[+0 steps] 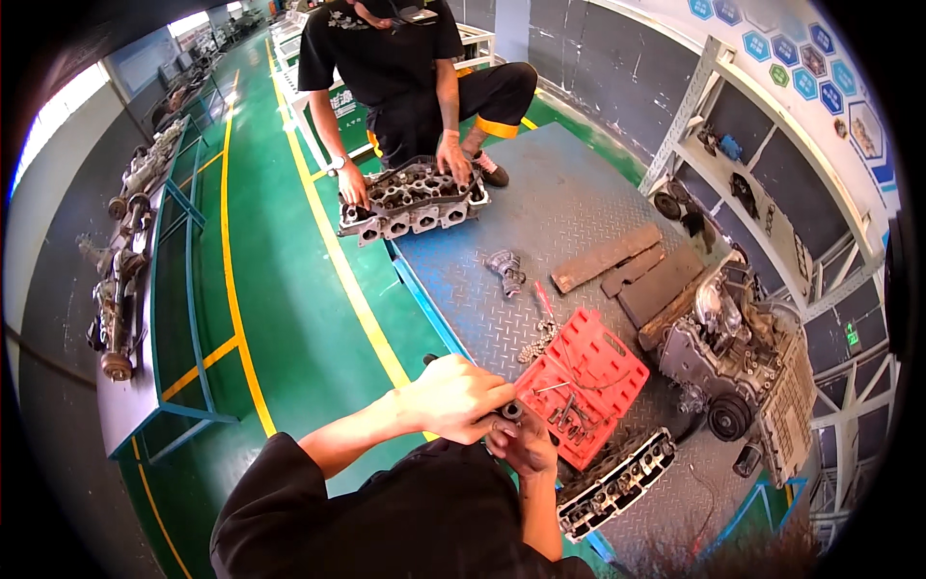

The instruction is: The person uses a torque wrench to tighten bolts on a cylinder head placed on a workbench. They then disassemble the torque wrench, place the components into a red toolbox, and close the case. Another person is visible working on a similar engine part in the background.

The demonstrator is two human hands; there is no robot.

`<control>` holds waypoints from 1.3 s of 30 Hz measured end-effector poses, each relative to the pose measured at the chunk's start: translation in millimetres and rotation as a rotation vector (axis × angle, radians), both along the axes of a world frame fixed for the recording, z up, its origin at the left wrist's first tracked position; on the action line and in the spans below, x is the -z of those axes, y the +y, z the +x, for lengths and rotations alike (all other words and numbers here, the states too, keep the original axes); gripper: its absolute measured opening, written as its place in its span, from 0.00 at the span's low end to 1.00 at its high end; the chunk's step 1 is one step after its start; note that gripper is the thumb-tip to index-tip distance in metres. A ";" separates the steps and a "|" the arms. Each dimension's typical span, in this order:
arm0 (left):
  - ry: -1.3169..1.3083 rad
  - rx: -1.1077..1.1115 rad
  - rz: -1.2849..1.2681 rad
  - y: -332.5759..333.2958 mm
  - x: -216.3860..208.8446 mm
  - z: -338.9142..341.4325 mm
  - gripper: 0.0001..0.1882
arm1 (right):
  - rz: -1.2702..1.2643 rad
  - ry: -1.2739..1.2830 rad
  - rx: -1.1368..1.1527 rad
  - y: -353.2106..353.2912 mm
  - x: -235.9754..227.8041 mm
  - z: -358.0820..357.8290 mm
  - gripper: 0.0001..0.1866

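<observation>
Left grip: the person's left hand is curled closed, thumb and fingers at a small round-ended metal piece; a dark rod end juts out behind it, and whether the two are one object cannot be told.
Right grip: the right hand is bent around the same piece from below, its fingers partly hidden.
Metal piece: between both hands, in front of the torso, beside the red tool case.
Edges: the case's left side sits just beside the hands; the bench ends in a blue rim to their left.
Room: green floor opens left of that rim; ahead, steel plate shows around a small metal part.
Pose: left forearm slants in from lower left, back of the hand upward; right forearm rises steeply from below.
Right side: a narrow cylinder head lies near the case, an engine beyond.
Far end: a co-worker's two hands touch another cylinder head.
</observation>
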State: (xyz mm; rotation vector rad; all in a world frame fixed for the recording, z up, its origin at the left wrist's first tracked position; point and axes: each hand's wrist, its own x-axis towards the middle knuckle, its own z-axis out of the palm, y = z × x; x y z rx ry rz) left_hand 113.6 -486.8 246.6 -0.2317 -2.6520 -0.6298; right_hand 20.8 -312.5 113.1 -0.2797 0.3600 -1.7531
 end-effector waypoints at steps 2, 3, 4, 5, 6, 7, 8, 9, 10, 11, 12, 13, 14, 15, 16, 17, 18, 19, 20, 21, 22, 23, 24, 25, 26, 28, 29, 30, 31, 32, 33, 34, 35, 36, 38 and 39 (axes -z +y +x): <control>0.003 0.003 -0.005 -2.4 -3.1 2.7 0.14 | -0.076 -0.180 -0.162 -1.8 11.5 -6.2 0.24; 0.008 0.006 -0.006 -3.5 -4.4 3.5 0.14 | -0.181 -0.293 -0.336 1.2 26.3 -11.8 0.25; -0.014 0.011 0.000 -4.0 -3.7 4.2 0.13 | -0.068 -0.180 -0.237 2.5 23.1 -10.9 0.28; -0.036 0.016 0.007 -3.5 -2.1 7.0 0.13 | -0.064 -0.035 -0.239 0.8 18.1 -14.8 0.30; -0.059 0.020 0.013 -3.4 -1.2 9.1 0.13 | -0.025 0.076 -0.099 -2.9 12.2 -9.8 0.30; -0.057 -0.002 0.014 -4.1 -1.0 12.6 0.13 | 0.012 0.176 0.044 -6.1 7.2 -2.4 0.30; -0.055 -0.025 0.014 -5.0 -1.1 15.7 0.13 | 0.006 0.053 -0.053 -5.8 -1.6 -2.2 0.25; -0.053 -0.047 0.015 -5.9 -1.6 17.8 0.12 | 0.002 -0.070 -0.151 -5.7 -11.6 -3.5 0.21; -0.036 -0.040 0.023 -5.8 -3.5 19.4 0.12 | -0.017 -0.098 -0.188 -3.0 -9.0 -4.3 0.21; -0.019 -0.034 0.031 -5.9 -7.7 20.3 0.12 | -0.036 -0.123 -0.225 -0.8 -6.8 -5.5 0.22; -0.001 -0.026 0.040 -6.1 -9.8 20.9 0.12 | -0.075 -0.048 -0.206 2.3 9.5 -7.9 0.27; -0.012 -0.024 0.025 -5.7 -9.7 22.0 0.12 | -0.115 0.021 -0.187 2.0 13.3 -5.5 0.33; -0.021 -0.020 0.011 -5.0 -9.3 22.8 0.12 | -0.137 0.095 -0.139 0.9 15.4 -1.2 0.35; -0.031 -0.016 -0.004 -4.3 -9.0 23.4 0.12 | -0.155 0.168 -0.088 -1.2 15.0 2.8 0.38; -0.026 -0.014 -0.003 -3.3 -9.8 24.9 0.12 | -0.183 0.109 -0.095 -1.5 4.8 6.8 0.38; -0.021 -0.011 -0.001 -2.1 -11.1 26.2 0.12 | -0.211 0.050 -0.102 -0.6 -0.2 11.1 0.38; -0.016 -0.009 0.000 -1.5 -11.9 28.0 0.12 | -0.218 -0.013 -0.134 1.6 15.8 8.9 0.38; 0.004 -0.004 0.004 -0.3 -11.0 27.3 0.12 | -0.222 -0.067 -0.159 5.1 31.1 4.0 0.38; 0.021 -0.002 0.008 0.0 -9.3 28.1 0.12 | -0.224 -0.125 -0.188 5.2 37.3 1.6 0.38; 0.037 -0.002 0.011 0.5 -7.8 29.5 0.11 | -0.194 -0.019 -0.122 7.6 39.2 2.6 0.37; 0.029 -0.003 0.015 1.2 -6.6 30.5 0.12 | -0.155 0.087 -0.055 7.6 31.6 5.3 0.36; 0.024 -0.006 0.017 1.2 -5.6 31.4 0.12 | -0.115 0.114 0.037 3.3 3.1 17.8 0.35; 0.018 -0.010 0.018 1.3 -4.8 32.3 0.12 | -0.165 0.018 -0.046 1.9 -1.6 16.3 0.32; 0.020 0.002 0.026 2.1 -5.2 32.6 0.13 | -0.206 -0.074 -0.128 0.5 -7.1 14.3 0.30; 0.021 0.013 0.033 2.7 -6.7 32.8 0.13 | -0.207 -0.117 -0.130 6.3 14.1 13.1 0.30; 0.023 0.033 0.045 4.9 -5.3 33.6 0.13 | -0.146 -0.034 -0.017 7.9 12.3 21.7 0.28; 0.023 0.043 0.051 6.3 -3.2 34.1 0.13 | -0.081 0.093 0.096 3.3 2.5 29.0 0.27; 0.023 0.053 0.051 6.8 -2.6 34.8 0.13 | -0.034 0.087 0.108 2.2 0.7 32.0 0.26; 0.025 0.043 0.046 6.9 -4.0 36.1 0.14 | 0.013 0.082 0.117 0.8 -1.2 34.2 0.25; 0.030 0.040 0.043 6.9 -7.2 36.6 0.14 | 0.046 -0.050 0.030 5.4 8.3 30.7 0.23; 0.036 0.037 0.040 6.8 -8.8 37.0 0.14 | -0.008 -0.052 -0.012 12.6 12.6 29.8 0.23; 0.028 0.048 0.034 7.0 -7.4 38.1 0.14 | -0.062 -0.055 -0.059 17.3 12.1 29.9 0.24; 0.021 0.058 0.027 7.1 -5.5 39.3 0.14 | -0.120 -0.053 -0.106 19.6 10.5 28.8 0.25; 0.013 0.068 0.021 7.3 -3.9 40.7 0.14 | -0.107 0.089 -0.030 16.2 9.1 30.8 0.26; 0.021 0.040 0.004 7.1 -1.7 44.5 0.14 | -0.059 0.158 0.047 10.8 -0.7 41.7 0.28; 0.025 0.025 -0.005 6.7 -0.9 46.4 0.14 | -0.028 0.084 0.051 10.3 0.0 47.2 0.29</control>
